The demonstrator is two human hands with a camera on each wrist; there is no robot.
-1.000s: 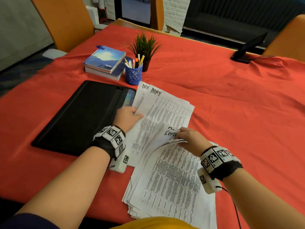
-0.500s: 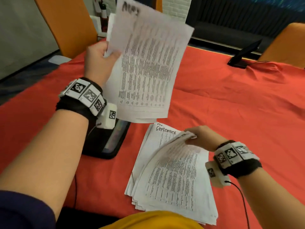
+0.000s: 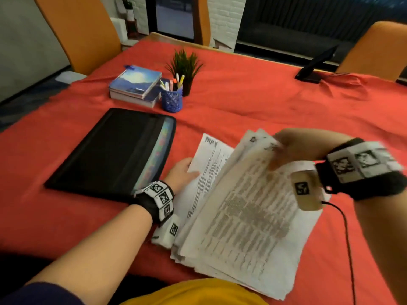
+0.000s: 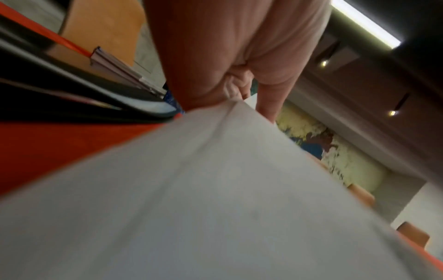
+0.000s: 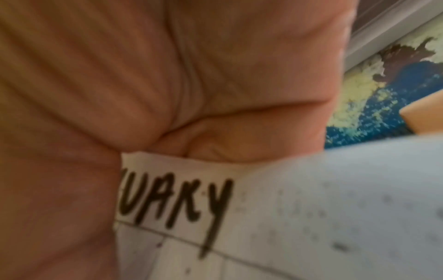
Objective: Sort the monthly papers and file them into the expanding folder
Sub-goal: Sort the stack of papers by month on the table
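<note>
A black expanding folder lies flat at the left, with coloured tabs showing at its open right end. Just right of it, my left hand pinches the left edge of a printed sheet headed "May", low over the table. In the left wrist view that sheet fills the lower frame under my curled fingers. My right hand grips the far edge of the paper stack and lifts it, blurred. The right wrist view shows a sheet ending "UARY" in that grip.
Behind the folder are stacked books, a blue pen cup and a small potted plant. A dark tablet on a stand sits far right. Orange chairs flank the red-clothed table. A wrist cable hangs at right.
My left hand has come down from chest height with the May sheet to the table beside the folder. My right hand has raised the stack's far edge higher.
</note>
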